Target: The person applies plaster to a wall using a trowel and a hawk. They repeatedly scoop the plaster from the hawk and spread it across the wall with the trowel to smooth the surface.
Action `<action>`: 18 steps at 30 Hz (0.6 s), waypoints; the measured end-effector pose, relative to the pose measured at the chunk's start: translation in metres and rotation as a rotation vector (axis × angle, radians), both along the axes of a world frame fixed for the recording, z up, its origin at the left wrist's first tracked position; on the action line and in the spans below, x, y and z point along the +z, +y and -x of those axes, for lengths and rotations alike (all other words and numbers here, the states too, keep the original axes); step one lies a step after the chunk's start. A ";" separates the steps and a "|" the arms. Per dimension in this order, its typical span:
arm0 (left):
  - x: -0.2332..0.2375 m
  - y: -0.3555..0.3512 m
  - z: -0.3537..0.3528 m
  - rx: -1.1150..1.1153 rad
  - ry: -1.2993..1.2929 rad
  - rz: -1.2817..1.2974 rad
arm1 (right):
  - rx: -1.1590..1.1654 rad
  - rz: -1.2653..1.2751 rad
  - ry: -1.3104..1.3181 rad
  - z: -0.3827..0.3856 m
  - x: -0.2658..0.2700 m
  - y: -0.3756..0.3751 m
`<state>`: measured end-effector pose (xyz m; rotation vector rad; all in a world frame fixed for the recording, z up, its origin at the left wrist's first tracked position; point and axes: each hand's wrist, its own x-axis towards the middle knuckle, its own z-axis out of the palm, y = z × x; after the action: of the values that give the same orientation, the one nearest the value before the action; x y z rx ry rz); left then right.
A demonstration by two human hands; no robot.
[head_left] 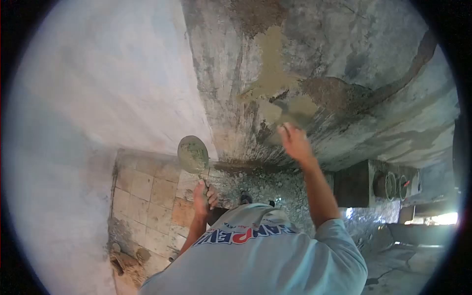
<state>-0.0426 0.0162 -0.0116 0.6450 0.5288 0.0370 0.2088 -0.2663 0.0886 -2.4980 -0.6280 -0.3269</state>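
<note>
My left hand (204, 197) is closed around the handle of a round-bladed trowel (193, 154). Its blade points up and carries grey-green smears of mortar. Higher and to the right, my right hand (296, 142) is closed at the rough wall, gripping a flat trowel (287, 114) that is blurred by motion. That blade is close to the wall; whether it touches cannot be made out. Just above it spreads a patch of wet tan mortar (272, 61) on the grey wall (221, 73).
A smooth whitish wall (132, 73) meets the rough wall at a corner on the left. Below lie floor tiles (147, 199) and grey rubble (275, 189). On the right stands a dark box-like block (351, 184) beside round containers (386, 185). Debris (125, 265) sits at lower left.
</note>
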 end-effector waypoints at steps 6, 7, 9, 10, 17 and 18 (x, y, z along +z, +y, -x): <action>0.021 -0.012 0.004 0.065 -0.035 -0.106 | 0.021 -0.012 -0.052 -0.030 -0.051 0.020; 0.023 -0.013 0.006 0.077 -0.026 -0.112 | 0.015 -0.039 -0.054 -0.037 -0.050 0.016; 0.025 -0.016 0.012 0.100 -0.007 -0.118 | 0.011 -0.058 -0.100 -0.051 -0.057 0.009; 0.024 -0.018 0.014 0.107 0.011 -0.086 | 0.009 -0.063 -0.123 -0.055 -0.062 0.006; 0.028 -0.016 0.011 0.113 0.039 -0.113 | 0.017 -0.011 -0.009 -0.060 -0.084 0.021; 0.027 -0.016 0.010 0.110 0.042 -0.124 | 0.001 0.051 0.024 -0.054 -0.081 0.024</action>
<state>-0.0521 0.0003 0.0156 0.7390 0.6060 0.1607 0.2627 -0.2427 0.0074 -2.5461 -0.6357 -0.2830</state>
